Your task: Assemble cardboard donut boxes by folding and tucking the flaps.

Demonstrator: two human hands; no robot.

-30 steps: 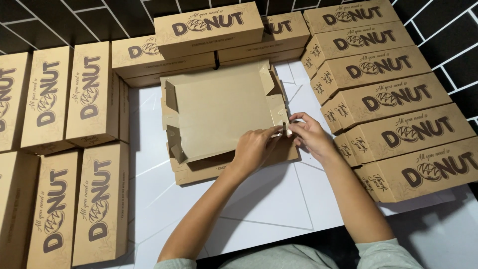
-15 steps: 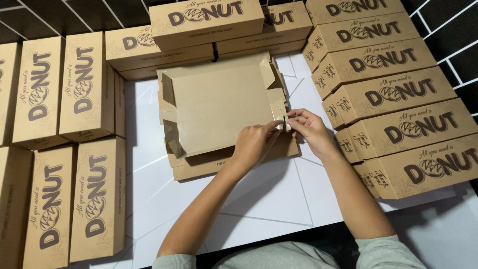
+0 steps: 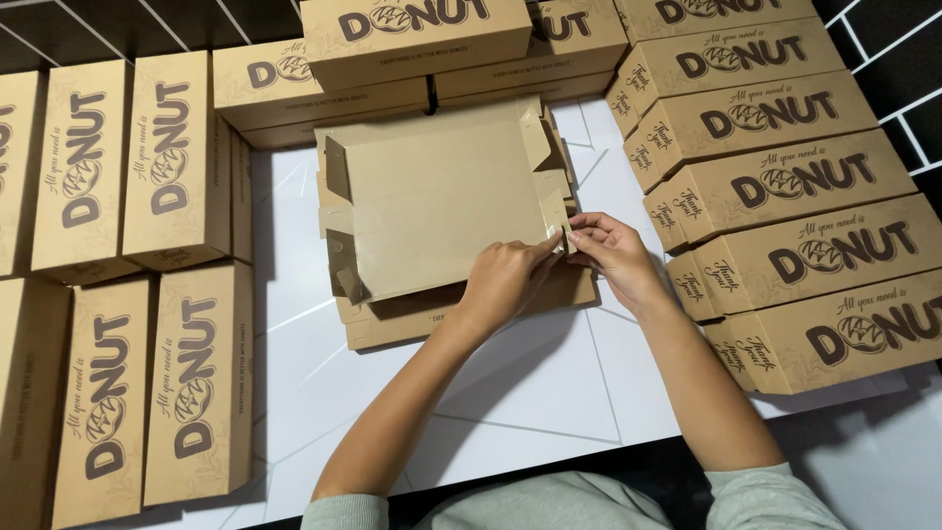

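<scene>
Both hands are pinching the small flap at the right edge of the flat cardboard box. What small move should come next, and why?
Probably fold that corner flap upright and tuck it in. The left hand and right hand pinch it together at the unfolded box blank, whose right side panel is only partly raised, while the flaps along its left edge stand loose.

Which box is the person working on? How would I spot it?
Find the white table ringed by closed brown boxes. In its middle lies a flat cardboard piece, plain side up, both hands pinching its right corner flap. Unlike its neighbours, it shows no print and isn't folded.
</scene>
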